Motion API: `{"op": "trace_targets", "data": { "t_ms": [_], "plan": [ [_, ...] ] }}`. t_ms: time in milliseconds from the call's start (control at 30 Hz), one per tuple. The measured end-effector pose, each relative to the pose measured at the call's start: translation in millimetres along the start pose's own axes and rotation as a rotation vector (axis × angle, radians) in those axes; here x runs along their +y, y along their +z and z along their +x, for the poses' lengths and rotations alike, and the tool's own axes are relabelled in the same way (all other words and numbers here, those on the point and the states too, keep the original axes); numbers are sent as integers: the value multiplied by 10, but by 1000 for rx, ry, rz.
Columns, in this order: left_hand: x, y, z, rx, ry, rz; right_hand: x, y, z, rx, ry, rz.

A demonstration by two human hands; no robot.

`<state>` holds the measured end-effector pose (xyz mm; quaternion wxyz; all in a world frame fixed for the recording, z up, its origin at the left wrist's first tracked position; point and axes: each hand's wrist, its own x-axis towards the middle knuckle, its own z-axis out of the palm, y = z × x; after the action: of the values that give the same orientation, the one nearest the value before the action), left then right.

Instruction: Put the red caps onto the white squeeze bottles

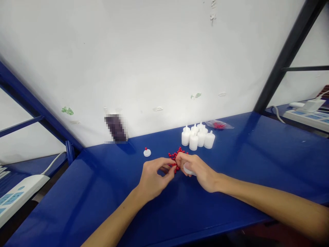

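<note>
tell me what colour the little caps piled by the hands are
Red; the small caps show best in the head view.

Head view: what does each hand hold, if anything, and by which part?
Right hand: a white item, fingers curled around it; the gripped part is hidden. Left hand: cannot be told.

- ok so you've got a glossy blue tabletop [244, 157] running across the middle and bottom of the frame, back edge along the wall
- your little red pieces [180, 149] are in a loose scatter around the center, partly blocked from view
- just up and right of center you've got a tight bunch of white bottles [193, 142], all upright with pointy tops
- a clear bag [220, 125] with more red bits lies flat behind them, to the right
- left of your scatter sits one round white cap [147, 153], red tip up
- pixelated dark thing [117, 128] at the back edge, left of center, can't tell what
</note>
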<state>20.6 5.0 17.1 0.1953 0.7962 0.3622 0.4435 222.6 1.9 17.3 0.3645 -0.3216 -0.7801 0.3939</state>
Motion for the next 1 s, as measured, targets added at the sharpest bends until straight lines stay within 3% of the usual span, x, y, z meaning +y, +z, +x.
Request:
{"op": "trace_targets", "data": {
  "t_ms": [133, 267, 467, 1000],
  "plan": [
    [200, 77, -89, -46, 72, -62, -101, -8, -57, -66, -112, -303],
    [235, 110, -99, -61, 110, -108, -144, 10, -85, -116, -134, -398],
    [216, 110, -107, -38, 137, -107, -163, 21, -71, -89, -112, -432],
    [208, 122, -164, -116, 191, -94, -226, 82, -95, -158, -77, -511]
  ]
}}
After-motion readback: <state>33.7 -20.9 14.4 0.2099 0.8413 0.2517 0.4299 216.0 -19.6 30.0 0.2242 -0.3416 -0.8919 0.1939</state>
